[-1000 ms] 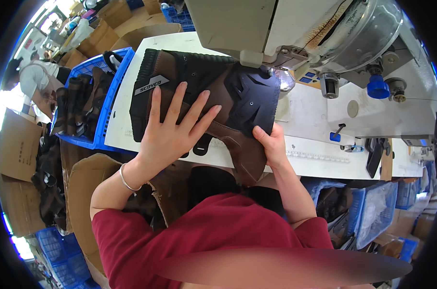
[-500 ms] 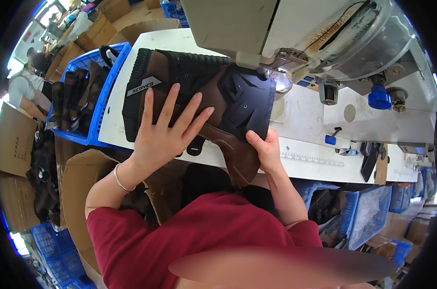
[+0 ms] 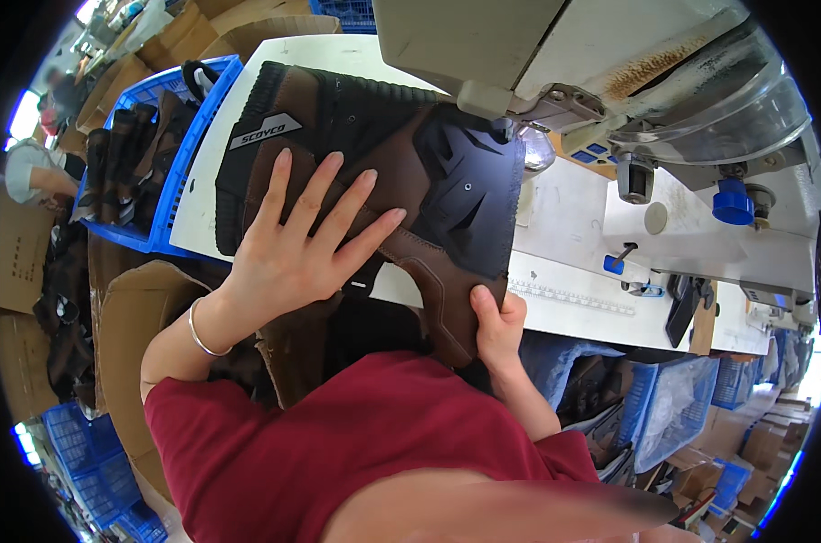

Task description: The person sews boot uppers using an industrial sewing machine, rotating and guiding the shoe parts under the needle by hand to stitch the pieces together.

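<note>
Closest in is a red sleeve (image 3: pixel 356 434), soft knit stuff, with two bare forearms coming out of it. One thin silver bangle (image 3: pixel 200 330) sits on the left wrist.

The right hand (image 3: pixel 498 328) is pinched shut on the lower tip of the boot upper (image 3: pixel 374 172), thumb on top, the rest of the fingers tucked under the brown leather strip there. The left hand (image 3: pixel 293 253) isn't gripping anything, it's spread wide and flat, all five fingers fanned out and pressing down on the middle of that same piece.

The upper is one big flat panel: smooth brown leather, ribbed black rubbery sections, a moulded black plate on the right side and a grey label patch at top left. It lies on the white worktable (image 3: pixel 573 308), its far right corner tucked under the head of the sewing machine (image 3: pixel 555 45), a chunky cream metal body.

Further left there's one blue plastic crate (image 3: pixel 180 154) with a slotted wall, stuffed with more dark pieces. Brown cardboard boxes (image 3: pixel 130 317) stand around it.
</note>
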The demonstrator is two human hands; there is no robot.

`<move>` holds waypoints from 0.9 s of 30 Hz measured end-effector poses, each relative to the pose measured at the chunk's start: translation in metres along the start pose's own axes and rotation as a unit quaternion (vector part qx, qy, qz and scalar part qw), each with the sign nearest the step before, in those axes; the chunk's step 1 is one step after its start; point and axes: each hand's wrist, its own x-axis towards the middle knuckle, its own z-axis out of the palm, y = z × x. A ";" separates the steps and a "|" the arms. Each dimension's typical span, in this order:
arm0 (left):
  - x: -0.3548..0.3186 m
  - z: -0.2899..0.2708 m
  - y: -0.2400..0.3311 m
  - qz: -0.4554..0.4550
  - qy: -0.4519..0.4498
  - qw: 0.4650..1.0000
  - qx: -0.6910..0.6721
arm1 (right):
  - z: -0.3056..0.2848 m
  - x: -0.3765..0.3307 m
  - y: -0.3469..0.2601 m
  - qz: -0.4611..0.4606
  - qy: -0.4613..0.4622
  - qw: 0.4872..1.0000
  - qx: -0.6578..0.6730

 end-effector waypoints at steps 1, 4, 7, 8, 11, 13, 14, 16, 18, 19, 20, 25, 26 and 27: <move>0.003 -0.001 -0.001 -0.004 0.000 1.000 -0.009 | -0.001 0.001 -0.001 0.009 0.009 0.999 0.043; 0.011 -0.002 -0.005 -0.008 -0.008 1.000 -0.021 | -0.003 0.008 -0.006 0.004 0.004 0.999 0.049; 0.019 -0.002 -0.012 -0.001 -0.024 0.999 -0.025 | -0.002 0.015 -0.014 0.013 -0.005 0.998 0.068; 0.022 -0.002 -0.015 0.006 -0.034 0.999 -0.026 | -0.001 0.018 -0.017 0.022 0.002 0.997 0.072; 0.029 0.001 -0.027 0.028 -0.041 0.998 -0.029 | 0.000 0.025 -0.016 0.026 0.008 0.997 0.076; 0.033 0.007 -0.035 0.036 -0.039 0.998 -0.028 | 0.003 0.031 -0.017 0.021 0.007 0.997 0.074; 0.036 0.009 -0.040 0.050 -0.042 0.997 -0.030 | 0.009 0.034 -0.021 0.024 0.025 0.996 0.080; 0.041 0.019 -0.052 0.080 -0.039 0.996 -0.022 | 0.016 0.040 -0.023 0.028 0.040 0.995 0.084; 0.048 0.026 -0.063 0.084 -0.052 0.994 -0.038 | 0.020 0.048 -0.020 -0.020 0.044 0.998 0.051; 0.053 0.028 -0.067 0.086 -0.072 0.993 -0.048 | 0.024 0.053 -0.023 -0.019 0.045 0.998 0.049; 0.057 0.034 -0.070 0.086 -0.070 0.993 -0.050 | 0.028 0.057 -0.028 -0.020 0.059 0.996 0.062; 0.078 0.057 -0.092 0.069 -0.139 0.975 -0.157 | 0.030 0.085 -0.030 -0.032 0.067 0.994 0.078; 0.083 0.059 -0.096 0.059 -0.140 0.972 -0.179 | 0.031 0.091 -0.029 -0.033 0.071 0.992 0.099; 0.089 0.061 -0.100 0.057 -0.138 0.973 -0.177 | 0.032 0.097 -0.029 -0.036 0.074 0.989 0.120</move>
